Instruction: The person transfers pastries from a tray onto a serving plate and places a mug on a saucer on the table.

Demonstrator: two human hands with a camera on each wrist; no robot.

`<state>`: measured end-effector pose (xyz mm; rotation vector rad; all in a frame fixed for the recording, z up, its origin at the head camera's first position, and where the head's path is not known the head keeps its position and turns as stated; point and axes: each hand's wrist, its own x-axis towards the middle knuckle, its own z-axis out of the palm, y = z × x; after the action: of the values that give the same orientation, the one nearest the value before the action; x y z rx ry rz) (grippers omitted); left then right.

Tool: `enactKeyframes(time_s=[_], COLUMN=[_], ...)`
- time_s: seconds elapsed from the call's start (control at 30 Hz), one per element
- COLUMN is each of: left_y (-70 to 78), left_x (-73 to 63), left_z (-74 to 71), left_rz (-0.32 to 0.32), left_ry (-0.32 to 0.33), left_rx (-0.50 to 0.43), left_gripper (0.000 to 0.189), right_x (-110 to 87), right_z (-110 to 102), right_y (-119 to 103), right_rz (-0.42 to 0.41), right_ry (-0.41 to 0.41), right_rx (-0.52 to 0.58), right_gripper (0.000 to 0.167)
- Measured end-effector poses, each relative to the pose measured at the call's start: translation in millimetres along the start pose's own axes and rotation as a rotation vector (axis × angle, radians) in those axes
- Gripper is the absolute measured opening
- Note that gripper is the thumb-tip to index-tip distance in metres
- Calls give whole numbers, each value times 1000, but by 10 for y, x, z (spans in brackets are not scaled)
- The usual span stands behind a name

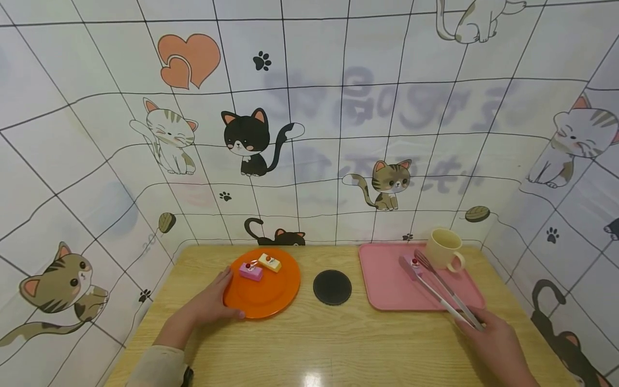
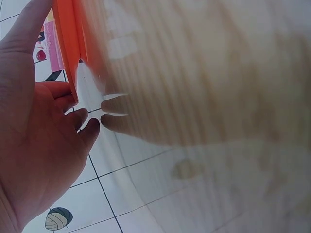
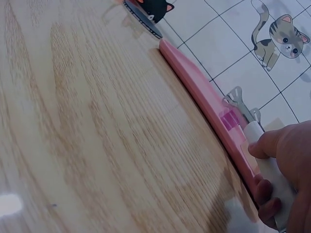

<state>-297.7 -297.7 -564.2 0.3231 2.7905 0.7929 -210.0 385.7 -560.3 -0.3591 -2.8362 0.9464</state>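
Curved along the left rim of an orange plate, my left hand holds its edge, thumb at the near side and fingers at the far side. The left wrist view shows the rim between thumb and fingers. On the plate lie a pink toy cake and a yellow toy cake, each with a red topping. My right hand grips tongs by the handle, white in the right wrist view. Their ends reach over a pink tray, around another small pink cake with a red topping.
A pale yellow mug stands at the tray's back right, its handle to the right. Between plate and tray lies a round black coaster. A cat-print sheet covers the walls behind and beside the wooden table.
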Motion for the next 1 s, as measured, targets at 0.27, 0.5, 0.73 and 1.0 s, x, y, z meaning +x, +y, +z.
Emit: enactKeyframes(time_s=[0.27, 0.5, 0.73, 1.0], left_y=[29, 50, 10, 11], left_x=[-23, -37, -29, -12], left_z=[-14, -20, -3, -10], left_rz=[12, -3, -5, -8], left_ry=[0, -3, -4, -2], left_rx=[-2, -4, -1, -2], left_gripper=[134, 135, 135, 135], right_x=[-11, -12, -28, -22], right_z=[0, 18, 9, -1], right_y=[31, 100, 134, 118], right_rz=[7, -23, -103, -92], right_ry=[-29, -12, 35, -1], right_rx=[3, -36, -69, -96], right_gripper=[58, 58, 51, 48])
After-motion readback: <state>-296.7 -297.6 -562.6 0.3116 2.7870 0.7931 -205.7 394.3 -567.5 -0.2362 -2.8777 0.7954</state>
